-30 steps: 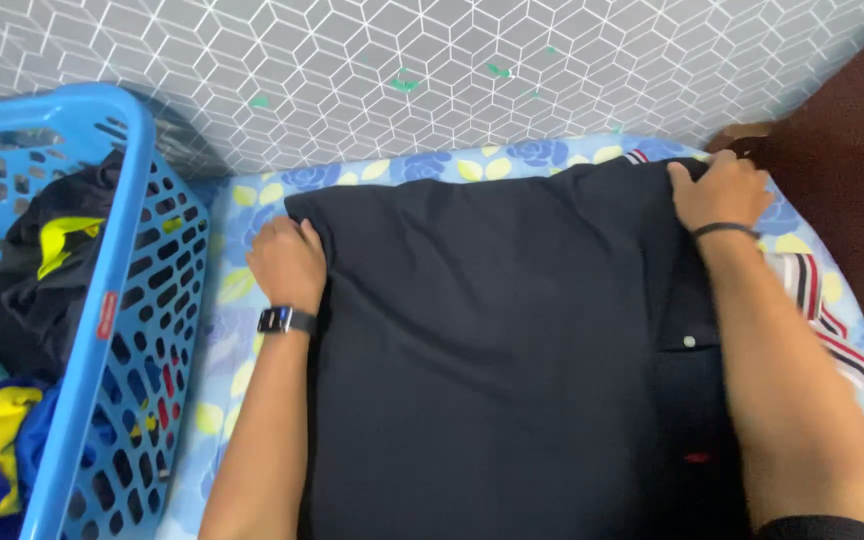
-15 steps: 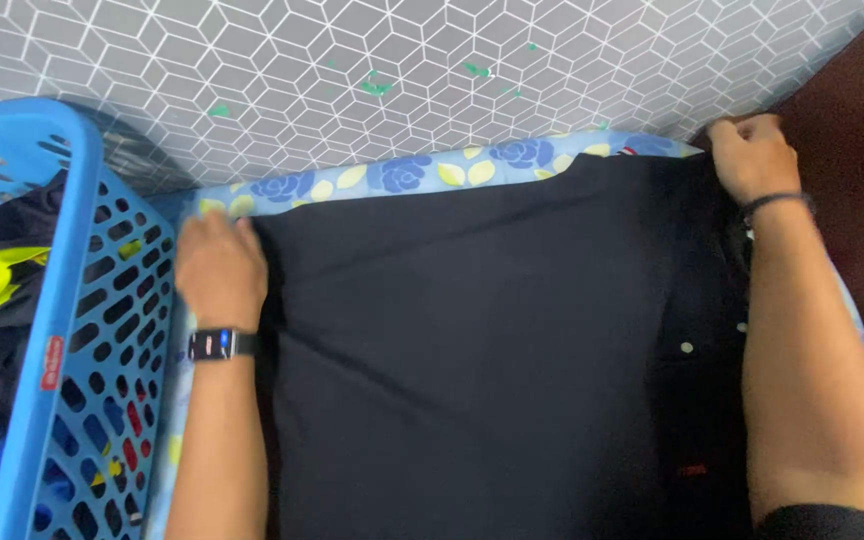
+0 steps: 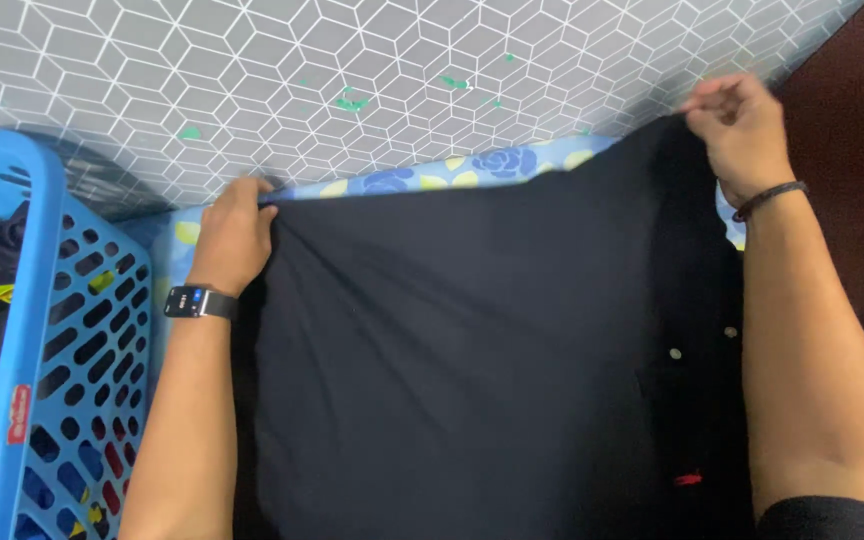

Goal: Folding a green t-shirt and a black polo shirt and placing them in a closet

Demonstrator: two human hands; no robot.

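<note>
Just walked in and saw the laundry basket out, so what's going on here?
A person is handling a dark navy shirt spread over a blue floral sheet. The left hand pinches its far left corner and the right hand pinches the far right corner, both lifted toward the patterned grey wall. Small buttons show near the right forearm. A blue plastic laundry basket with more clothes stands at the left.

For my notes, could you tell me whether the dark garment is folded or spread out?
Spread out: the dark navy fabric garment lies open, both hands pinching its far corners.
</note>
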